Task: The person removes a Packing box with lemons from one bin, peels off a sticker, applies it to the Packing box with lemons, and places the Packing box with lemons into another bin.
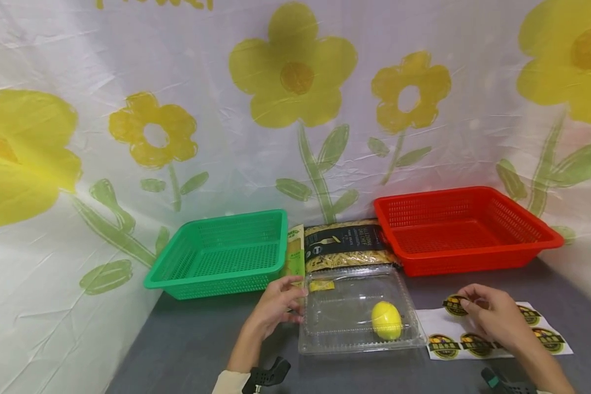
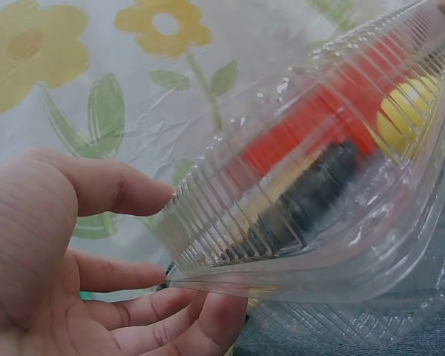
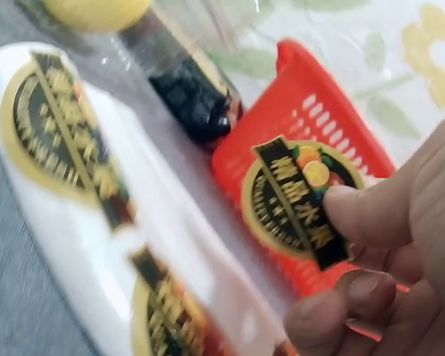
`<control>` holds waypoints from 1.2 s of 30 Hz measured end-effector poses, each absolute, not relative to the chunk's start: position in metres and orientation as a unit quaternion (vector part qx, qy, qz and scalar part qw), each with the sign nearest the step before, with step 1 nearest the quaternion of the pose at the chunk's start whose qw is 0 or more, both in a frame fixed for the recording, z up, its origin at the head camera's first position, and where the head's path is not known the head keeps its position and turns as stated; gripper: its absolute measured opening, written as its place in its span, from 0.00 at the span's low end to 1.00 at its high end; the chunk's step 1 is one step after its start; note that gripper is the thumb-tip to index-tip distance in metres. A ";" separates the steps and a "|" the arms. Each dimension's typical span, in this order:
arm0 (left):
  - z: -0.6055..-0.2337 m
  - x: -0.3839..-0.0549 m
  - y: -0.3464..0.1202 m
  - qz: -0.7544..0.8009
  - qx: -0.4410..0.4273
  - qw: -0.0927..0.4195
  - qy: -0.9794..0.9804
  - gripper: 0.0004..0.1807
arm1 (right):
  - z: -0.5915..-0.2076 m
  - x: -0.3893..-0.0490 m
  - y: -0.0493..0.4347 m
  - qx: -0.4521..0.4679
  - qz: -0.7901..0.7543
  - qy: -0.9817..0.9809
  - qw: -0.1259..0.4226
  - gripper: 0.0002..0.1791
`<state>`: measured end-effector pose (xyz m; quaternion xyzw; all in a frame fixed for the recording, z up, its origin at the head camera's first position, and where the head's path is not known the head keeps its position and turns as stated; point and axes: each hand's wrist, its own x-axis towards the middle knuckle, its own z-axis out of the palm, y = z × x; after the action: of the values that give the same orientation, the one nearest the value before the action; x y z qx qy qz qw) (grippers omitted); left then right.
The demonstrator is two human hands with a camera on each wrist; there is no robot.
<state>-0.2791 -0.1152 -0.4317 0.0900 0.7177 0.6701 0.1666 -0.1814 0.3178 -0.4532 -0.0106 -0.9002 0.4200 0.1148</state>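
Observation:
A clear plastic clamshell box (image 1: 345, 323) sits on the dark table with its lid down. Through the plastic shows a yellow lemon-like fruit (image 1: 386, 320), near the front right. My left hand (image 1: 278, 303) is at the box's left side; in the left wrist view its thumb and fingertips touch the ridged edge, fingers loosely spread. Between thumb and finger, my right hand (image 1: 497, 317) pinches a round black-and-gold fruit sticker (image 3: 297, 204). The sticker is off the white sticker sheet (image 1: 440, 319), which lies below that hand with several more stickers.
Behind the box lies a bag of pasta (image 1: 347, 241), beside a green-and-yellow packet (image 1: 294, 251). A green basket (image 1: 216, 282) stands at the back left, a red basket (image 1: 473, 262) at the back right. A small yellow packet (image 1: 322, 285) shows at the box's far left corner.

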 end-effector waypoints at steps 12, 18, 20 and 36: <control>-0.434 -0.281 -0.113 0.667 0.080 0.171 0.721 0.36 | -0.406 -0.204 0.290 0.089 0.448 -0.872 0.178 0.06; -0.435 -0.282 -0.114 0.669 0.080 0.176 0.718 0.36 | -0.384 -0.218 0.270 0.134 0.473 -0.856 0.158 0.07; -0.434 -0.281 -0.115 0.668 0.079 0.175 0.719 0.36 | -0.379 -0.221 0.261 0.146 0.487 -0.849 0.145 0.08; -0.434 -0.281 -0.116 0.672 0.075 0.184 0.713 0.34 | -0.371 -0.239 0.204 0.198 0.536 -0.816 0.094 0.08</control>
<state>-0.2814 -0.1158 -0.4343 0.0750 0.7130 0.6725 0.1840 -0.2390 0.2045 -0.3712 0.1976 -0.8157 0.5355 0.0937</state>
